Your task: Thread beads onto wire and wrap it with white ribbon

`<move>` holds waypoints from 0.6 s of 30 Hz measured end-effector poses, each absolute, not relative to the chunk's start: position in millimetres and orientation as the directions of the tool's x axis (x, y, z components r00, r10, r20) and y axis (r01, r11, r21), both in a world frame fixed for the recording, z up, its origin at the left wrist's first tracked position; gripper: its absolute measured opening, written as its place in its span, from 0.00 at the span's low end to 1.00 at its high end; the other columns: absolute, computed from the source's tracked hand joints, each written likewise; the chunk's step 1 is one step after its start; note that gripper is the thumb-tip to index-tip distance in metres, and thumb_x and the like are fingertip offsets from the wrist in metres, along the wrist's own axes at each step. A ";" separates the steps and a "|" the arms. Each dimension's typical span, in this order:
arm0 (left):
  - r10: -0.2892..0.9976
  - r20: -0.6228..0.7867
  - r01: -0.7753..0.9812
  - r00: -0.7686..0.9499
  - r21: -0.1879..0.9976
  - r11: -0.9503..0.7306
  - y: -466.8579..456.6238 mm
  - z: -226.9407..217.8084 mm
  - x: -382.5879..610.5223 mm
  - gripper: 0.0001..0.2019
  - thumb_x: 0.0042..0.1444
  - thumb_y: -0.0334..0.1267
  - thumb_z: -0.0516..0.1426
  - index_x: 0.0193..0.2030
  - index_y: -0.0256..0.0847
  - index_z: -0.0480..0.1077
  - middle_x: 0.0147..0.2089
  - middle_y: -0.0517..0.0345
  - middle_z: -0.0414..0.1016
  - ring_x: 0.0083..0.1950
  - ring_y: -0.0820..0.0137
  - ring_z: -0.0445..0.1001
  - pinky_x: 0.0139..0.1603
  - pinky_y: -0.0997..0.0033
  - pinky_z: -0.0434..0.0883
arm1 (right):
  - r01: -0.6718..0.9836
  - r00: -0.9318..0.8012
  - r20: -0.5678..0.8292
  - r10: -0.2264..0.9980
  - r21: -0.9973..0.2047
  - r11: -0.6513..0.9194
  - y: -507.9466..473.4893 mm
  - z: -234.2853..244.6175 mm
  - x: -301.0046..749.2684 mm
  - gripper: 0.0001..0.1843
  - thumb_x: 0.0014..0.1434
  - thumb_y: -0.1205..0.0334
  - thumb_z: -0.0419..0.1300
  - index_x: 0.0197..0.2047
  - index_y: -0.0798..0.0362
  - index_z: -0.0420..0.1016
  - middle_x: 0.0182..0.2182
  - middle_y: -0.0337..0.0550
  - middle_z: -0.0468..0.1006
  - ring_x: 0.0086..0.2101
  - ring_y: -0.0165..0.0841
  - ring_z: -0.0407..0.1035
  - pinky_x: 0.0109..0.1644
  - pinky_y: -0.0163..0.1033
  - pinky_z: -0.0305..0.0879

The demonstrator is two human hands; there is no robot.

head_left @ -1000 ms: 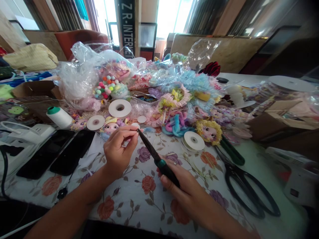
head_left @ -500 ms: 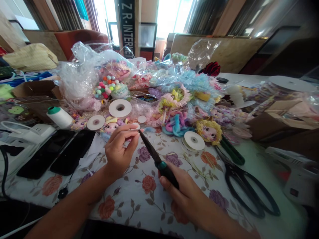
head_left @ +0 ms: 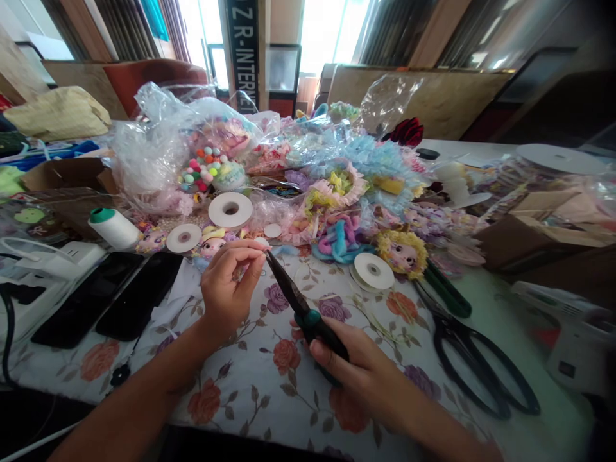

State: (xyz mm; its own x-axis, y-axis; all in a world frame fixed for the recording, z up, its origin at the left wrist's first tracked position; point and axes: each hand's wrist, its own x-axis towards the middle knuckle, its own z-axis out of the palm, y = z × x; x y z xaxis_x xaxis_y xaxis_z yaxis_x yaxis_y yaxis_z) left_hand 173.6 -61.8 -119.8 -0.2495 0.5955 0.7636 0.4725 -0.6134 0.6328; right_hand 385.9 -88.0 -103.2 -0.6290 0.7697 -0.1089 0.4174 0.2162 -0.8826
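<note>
My left hand [head_left: 226,289] hovers over the floral tablecloth [head_left: 269,378] with thumb and fingers pinched together on a tiny item too small to make out. My right hand [head_left: 359,372] grips the dark handles of small pointed pliers [head_left: 301,305] with a teal pivot. The closed tip of the pliers meets the fingertips of my left hand. A small white disc lies just beyond those fingertips.
Large black scissors [head_left: 474,359] lie to the right. White ribbon reels [head_left: 231,210], a green-capped thread spool [head_left: 114,228], doll heads [head_left: 402,253], plastic bags of pompoms [head_left: 205,168] and frilly trims [head_left: 366,167] crowd the far side. Two black phones [head_left: 110,295] and a white charger [head_left: 52,253] lie left.
My right hand has slid slightly down and back on the pliers' handles. The left fingers stay pinched at the tip, shifted a little.
</note>
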 end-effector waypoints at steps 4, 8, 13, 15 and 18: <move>0.755 0.584 0.188 -0.297 0.811 -0.554 -58.4 -117.6 173.4 0.01 0.56 0.32 0.58 0.34 0.39 0.71 0.41 0.54 0.73 0.44 0.70 0.73 0.43 0.70 0.74 | 0.498 -0.599 -0.105 0.793 -0.825 0.267 -86.5 -100.2 389.9 0.16 0.65 0.51 0.50 0.45 0.52 0.72 0.34 0.42 0.76 0.36 0.35 0.70 0.39 0.36 0.67; 0.886 0.369 -0.131 -0.280 0.900 -0.416 -56.6 -117.0 170.4 0.04 0.54 0.35 0.60 0.32 0.39 0.70 0.42 0.54 0.73 0.43 0.69 0.74 0.44 0.68 0.75 | 0.570 -0.543 -0.036 0.839 -0.750 0.336 -83.1 -97.1 393.0 0.17 0.64 0.54 0.50 0.49 0.52 0.72 0.40 0.48 0.77 0.42 0.40 0.72 0.44 0.41 0.69; 0.931 0.246 -0.254 -0.269 0.914 -0.315 -57.0 -114.7 166.4 0.03 0.53 0.34 0.60 0.30 0.39 0.70 0.40 0.55 0.75 0.41 0.71 0.75 0.43 0.70 0.74 | 0.625 -0.517 0.051 0.854 -0.660 0.418 -78.3 -101.2 395.2 0.20 0.63 0.57 0.50 0.55 0.52 0.70 0.45 0.52 0.77 0.44 0.43 0.73 0.45 0.47 0.71; 0.946 0.198 -0.280 -0.255 0.922 -0.268 -56.5 -114.4 166.0 0.03 0.52 0.35 0.61 0.30 0.39 0.71 0.40 0.56 0.76 0.40 0.72 0.75 0.44 0.70 0.74 | 0.645 -0.506 0.077 0.859 -0.628 0.436 -78.2 -105.7 394.3 0.22 0.63 0.58 0.49 0.59 0.52 0.67 0.46 0.53 0.77 0.45 0.44 0.73 0.46 0.49 0.70; 0.966 0.118 -0.348 -0.231 0.917 -0.195 -55.6 -114.8 166.4 0.04 0.51 0.36 0.62 0.31 0.39 0.72 0.36 0.58 0.77 0.39 0.73 0.76 0.44 0.72 0.73 | 0.645 -0.511 0.091 0.855 -0.616 0.452 -79.6 -107.5 391.8 0.22 0.63 0.58 0.49 0.59 0.52 0.65 0.49 0.54 0.76 0.48 0.45 0.72 0.49 0.51 0.69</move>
